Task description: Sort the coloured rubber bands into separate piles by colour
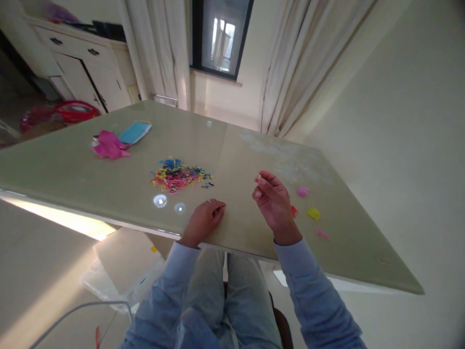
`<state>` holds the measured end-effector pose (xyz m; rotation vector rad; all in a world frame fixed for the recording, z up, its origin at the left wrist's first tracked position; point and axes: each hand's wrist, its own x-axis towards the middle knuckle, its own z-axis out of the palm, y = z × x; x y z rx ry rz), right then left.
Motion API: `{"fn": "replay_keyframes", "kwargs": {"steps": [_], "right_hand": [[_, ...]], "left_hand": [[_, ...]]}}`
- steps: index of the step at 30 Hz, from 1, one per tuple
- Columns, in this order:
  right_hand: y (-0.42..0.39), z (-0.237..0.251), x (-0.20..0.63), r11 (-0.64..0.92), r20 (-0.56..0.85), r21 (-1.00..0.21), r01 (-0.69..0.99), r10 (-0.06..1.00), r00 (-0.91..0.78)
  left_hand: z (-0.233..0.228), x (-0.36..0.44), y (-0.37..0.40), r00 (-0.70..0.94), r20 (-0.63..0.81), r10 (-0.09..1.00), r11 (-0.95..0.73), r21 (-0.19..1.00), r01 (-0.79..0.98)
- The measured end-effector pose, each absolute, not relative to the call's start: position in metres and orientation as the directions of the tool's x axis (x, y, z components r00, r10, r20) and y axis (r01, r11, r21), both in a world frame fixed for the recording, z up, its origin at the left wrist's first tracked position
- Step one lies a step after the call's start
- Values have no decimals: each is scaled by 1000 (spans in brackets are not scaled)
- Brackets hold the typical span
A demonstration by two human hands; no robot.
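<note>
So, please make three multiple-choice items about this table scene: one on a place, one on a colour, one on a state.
1. Where does the heap of coloured small bands lie?
A. on the table, ahead and to the left of the left hand
B. in the person's lap
C. on the floor

2. What colour is the face mask at the far left of the table?
A. green
B. blue
C. black

3. How is the right hand now?
A. flat on the table, palm down
B. under the table
C. raised, fingertips pinched on a tiny yellowish piece

Answers:
1 A: the heap sits on the tabletop beyond the left hand.
2 B: the mask is light blue, beside a pink paper.
3 C: thumb and finger meet above the surface.
</note>
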<state>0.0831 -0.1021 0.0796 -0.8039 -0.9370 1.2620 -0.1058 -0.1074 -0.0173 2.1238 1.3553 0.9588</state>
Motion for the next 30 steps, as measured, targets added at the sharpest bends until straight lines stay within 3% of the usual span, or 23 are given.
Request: {"fn": "replay_keyframes", "kwargs": {"steps": [7, 12, 19, 30], "right_hand": [[-141, 76, 139, 228, 117, -854, -468, 960, 255], [-166, 70, 177, 266, 143, -894, -361, 932, 332], [-189, 60, 217, 301, 86, -831, -467, 900, 428], [-201, 38, 261, 325, 94, -874, -361, 841, 532]], "left_hand": [[-16, -111, -105, 208, 302, 930, -365, 707, 606], [-13, -114, -104, 97, 262, 960, -258, 702, 664], [-13, -117, -104, 144, 197, 970, -239, 650, 721], [-10, -115, -108, 127, 217, 968, -236, 613, 754]]}}
